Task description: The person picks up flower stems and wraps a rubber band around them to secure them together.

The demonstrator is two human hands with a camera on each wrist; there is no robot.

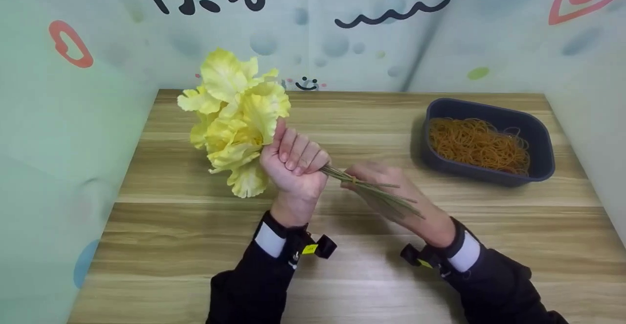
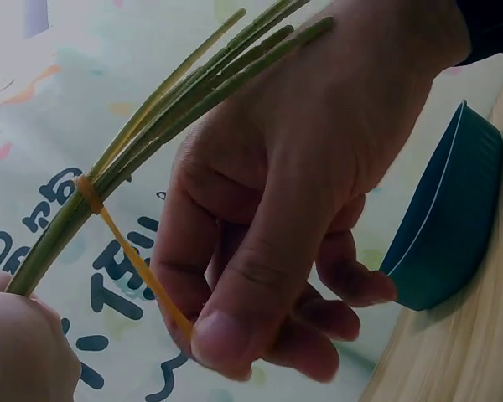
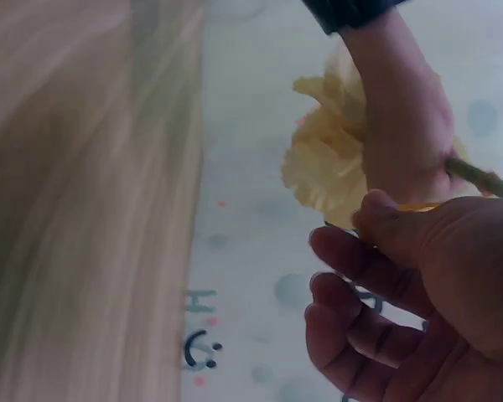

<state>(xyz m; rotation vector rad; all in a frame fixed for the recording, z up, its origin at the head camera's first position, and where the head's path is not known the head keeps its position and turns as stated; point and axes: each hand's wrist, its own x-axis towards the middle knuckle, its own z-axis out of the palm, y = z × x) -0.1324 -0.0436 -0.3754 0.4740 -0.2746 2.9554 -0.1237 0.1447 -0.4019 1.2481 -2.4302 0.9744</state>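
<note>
My left hand (image 1: 296, 165) grips a bunch of yellow artificial flowers (image 1: 234, 118) by the stems, just under the blooms, which lean to the upper left. The green stems (image 1: 371, 191) stick out of the fist to the lower right. An orange rubber band (image 2: 142, 268) is wound round the stems, and a stretched loop of it runs to my right hand (image 2: 260, 209). Thumb and forefinger of that hand pinch the loop; its other fingers are loosely curled. In the right wrist view the band (image 3: 419, 206) shows as a thin line at the thumb tip.
A dark blue plastic box (image 1: 489, 172) with a heap of rubber bands (image 1: 477, 145) stands at the table's back right. The wooden table (image 1: 186, 255) meets printed walls (image 1: 303, 45) at the back and both sides.
</note>
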